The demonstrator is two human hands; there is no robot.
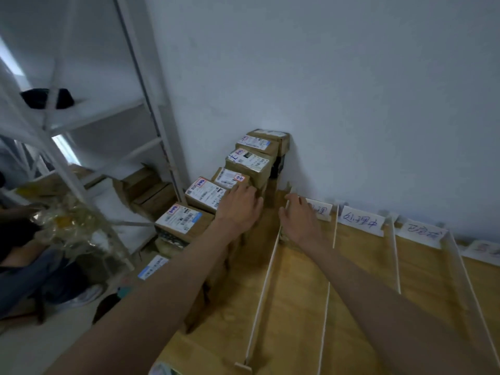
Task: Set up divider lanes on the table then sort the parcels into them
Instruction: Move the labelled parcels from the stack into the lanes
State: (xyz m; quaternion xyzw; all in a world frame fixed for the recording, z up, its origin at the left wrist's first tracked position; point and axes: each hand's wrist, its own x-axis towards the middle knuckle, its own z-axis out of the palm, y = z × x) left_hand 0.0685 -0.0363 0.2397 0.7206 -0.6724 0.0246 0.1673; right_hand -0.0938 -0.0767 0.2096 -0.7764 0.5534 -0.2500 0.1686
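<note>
Head view looked down over a wooden bench (297, 307) pushed against a white wall (324, 77), both bare arms reaching forward. The left hand (239, 208) lay flat, fingers spread and open, palm down on the row of parcels (205, 194) lined up along the bench's left edge; it rested across the boxes rather than gripping any one. Those cardboard parcels, each with a white shipping label on top, ran in a stepped line back to the wall corner. The right hand (299, 219) was loosely curled at the far end of the leftmost divider (266, 280), fingers touching the thin white strip near the wall; whether it actually pinched the strip was hard to tell. Three more dividers (395, 255) stood upright across the bench, running from the wall towards the camera and marking off lanes. Handwritten paper labels (361, 221) stood at the wall end of the lanes. The lanes themselves held no parcels. A white metal shelf frame (151, 85) stood to the left, more boxes on the floor beneath it
</note>
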